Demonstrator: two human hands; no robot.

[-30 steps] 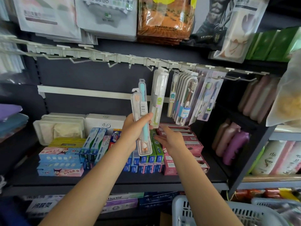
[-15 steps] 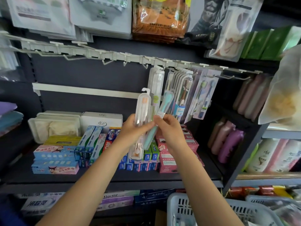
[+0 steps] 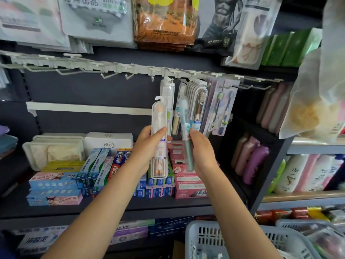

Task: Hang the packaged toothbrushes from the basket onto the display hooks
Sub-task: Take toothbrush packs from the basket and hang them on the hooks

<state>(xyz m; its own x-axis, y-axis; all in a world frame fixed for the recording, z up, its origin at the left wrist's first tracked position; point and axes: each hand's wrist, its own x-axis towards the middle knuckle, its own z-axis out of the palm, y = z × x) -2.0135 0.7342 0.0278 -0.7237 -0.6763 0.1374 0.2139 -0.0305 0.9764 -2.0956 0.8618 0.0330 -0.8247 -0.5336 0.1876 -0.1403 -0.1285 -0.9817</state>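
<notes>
Basket (image 3: pixel 209 238): pale, slotted, cut off at the bottom edge; contents blurred, not legible. Hook rail (image 3: pixel 130 69): hooks on the left bare, right ones carrying hanging toothbrush packs (image 3: pixel 197 105). Left hand (image 3: pixel 147 146): grips an orange-brush pack (image 3: pixel 159 139), upright, below the rail. Right hand (image 3: pixel 202 152): pinches a teal-brush pack (image 3: pixel 184 124), tilted, its top overlapping the hung packs.

The person's left hand (image 3: pixel 149 144) and right hand (image 3: pixel 202 152) are bare; both forearms show no sleeves; no rings or watch are visible.
</notes>
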